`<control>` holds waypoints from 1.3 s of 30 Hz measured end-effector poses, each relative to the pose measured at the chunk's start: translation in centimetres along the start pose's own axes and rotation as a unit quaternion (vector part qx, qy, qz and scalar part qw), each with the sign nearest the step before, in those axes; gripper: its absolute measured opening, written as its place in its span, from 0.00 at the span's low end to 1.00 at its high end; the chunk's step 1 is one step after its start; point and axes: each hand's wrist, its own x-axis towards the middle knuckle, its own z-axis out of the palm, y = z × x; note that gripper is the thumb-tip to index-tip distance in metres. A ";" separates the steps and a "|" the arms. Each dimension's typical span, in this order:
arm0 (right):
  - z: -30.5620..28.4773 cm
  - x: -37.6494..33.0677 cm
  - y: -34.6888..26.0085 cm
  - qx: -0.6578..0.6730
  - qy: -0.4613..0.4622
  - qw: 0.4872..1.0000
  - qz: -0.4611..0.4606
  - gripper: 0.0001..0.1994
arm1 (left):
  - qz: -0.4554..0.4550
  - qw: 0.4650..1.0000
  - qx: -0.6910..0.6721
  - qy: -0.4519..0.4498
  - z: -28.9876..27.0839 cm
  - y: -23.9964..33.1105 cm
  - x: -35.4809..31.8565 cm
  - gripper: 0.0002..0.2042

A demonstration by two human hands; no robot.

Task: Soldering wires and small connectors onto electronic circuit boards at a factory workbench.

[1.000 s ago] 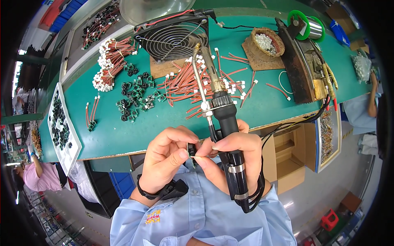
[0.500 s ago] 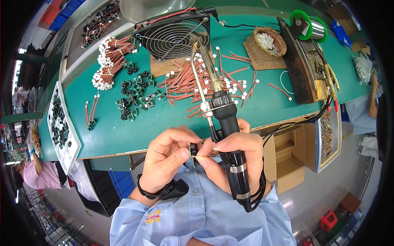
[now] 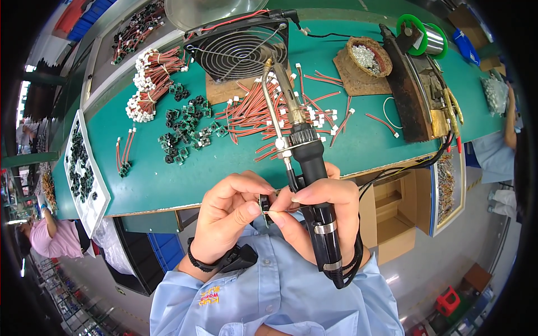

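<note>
My left hand [image 3: 227, 215] pinches a small green circuit board with a black part [image 3: 264, 203] between thumb and fingertips, just off the bench's near edge. My right hand [image 3: 330, 201] is wrapped round a black soldering iron [image 3: 309, 154], which has a thin metal feed tube clamped alongside and points up and away from me. The right thumb and a fingertip also meet at the board, pinching what looks like a thin wire end against it. Most of that wire is hidden by the fingers.
Red-and-white wire leads with white connectors [image 3: 252, 115] lie mid-bench, beside loose boards [image 3: 193, 126] and bundled leads [image 3: 151, 78]. A fan [image 3: 241, 56] stands behind the iron's tip. Rightward are a bowl of white bits [image 3: 367, 59], a solder spool [image 3: 431, 38] and a metal stand [image 3: 406, 89]. A white tray [image 3: 95, 215] lies left.
</note>
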 end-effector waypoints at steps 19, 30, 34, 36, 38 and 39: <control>-0.7 0.4 -0.5 -0.054 -0.065 0.996 -0.006 0.20 | -0.026 1.000 -0.016 0.006 0.0 -0.1 0.0 0.11; -0.4 0.0 -0.1 0.007 -0.007 1.000 0.023 0.21 | -0.014 0.999 -0.030 -0.006 -0.1 0.0 0.1 0.10; -1.3 1.0 -0.8 -0.074 -0.101 0.992 -0.011 0.20 | -0.022 0.999 -0.036 -0.007 -0.4 -0.1 0.0 0.09; -1.2 1.0 -0.6 -0.067 -0.093 0.993 -0.018 0.20 | -0.027 0.999 -0.037 -0.007 -0.3 -0.1 0.1 0.09; -1.2 0.9 -0.6 -0.064 -0.089 0.994 -0.022 0.20 | -0.037 0.998 -0.049 0.002 0.1 0.1 0.1 0.09; -1.2 0.9 -0.6 -0.067 -0.089 0.994 -0.022 0.20 | -0.042 0.998 -0.056 0.007 0.1 0.1 0.1 0.09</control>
